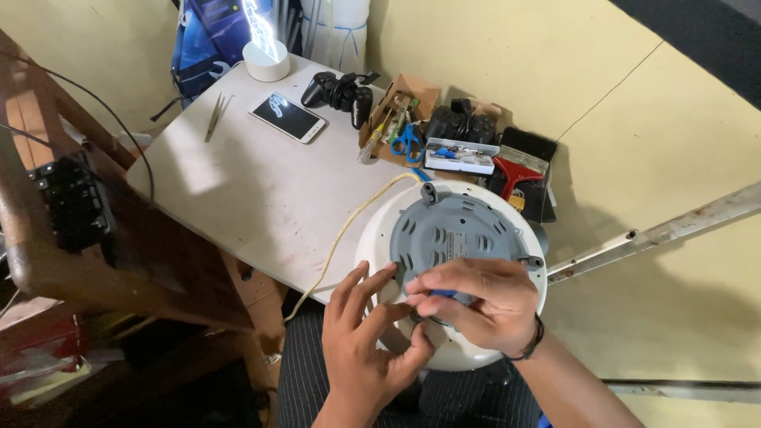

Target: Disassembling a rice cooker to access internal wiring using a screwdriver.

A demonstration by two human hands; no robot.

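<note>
White table [261, 198] edge, upturned cooker base [452, 238] under both hands' fingers [380, 281].

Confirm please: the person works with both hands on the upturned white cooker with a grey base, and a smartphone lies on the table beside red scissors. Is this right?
Not quite. In the head view the scissors have blue handles, not red. The rest holds: the left hand and the right hand are on the upturned white cooker with its grey base, and the smartphone lies on the table.
</note>
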